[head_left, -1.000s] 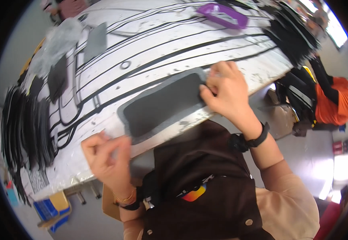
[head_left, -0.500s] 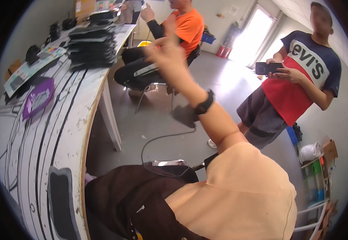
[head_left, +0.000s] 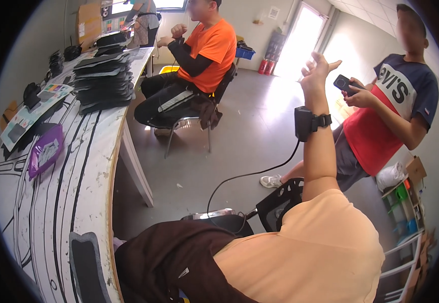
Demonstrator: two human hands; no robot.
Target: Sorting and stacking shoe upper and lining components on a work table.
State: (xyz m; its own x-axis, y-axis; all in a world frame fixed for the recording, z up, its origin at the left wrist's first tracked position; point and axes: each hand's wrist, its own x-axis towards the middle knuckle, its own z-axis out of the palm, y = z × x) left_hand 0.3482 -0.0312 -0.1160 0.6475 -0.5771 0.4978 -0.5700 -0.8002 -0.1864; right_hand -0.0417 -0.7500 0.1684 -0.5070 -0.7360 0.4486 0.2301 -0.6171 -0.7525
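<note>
Dark flat pad [head_left: 85, 267], long and rounded at its corners, lies on the counter [head_left: 53, 202] at the lower left of the view, its long axis running along the counter's near edge. It is the nearest piece to the person, just beside the brown apron [head_left: 179, 262] on their lap. No hand touches it.

The right hand [head_left: 318, 68] is raised high in the air, well apart from the counter and off to the pad's far right. Its fingers [head_left: 330, 64] are spread wide and hold nothing. A black wrist device [head_left: 307, 122] is strapped below it, with a cable hanging down toward the lap. The left hand is out of view, so its state cannot be told; by its side of the body it would be the nearer one to the pad.

Farther along the counter sit a purple tray [head_left: 45, 151] and a tall stack of dark pads [head_left: 103, 81]. A seated person in an orange shirt [head_left: 209, 45] works beyond, and a standing person holds a phone [head_left: 344, 83].
</note>
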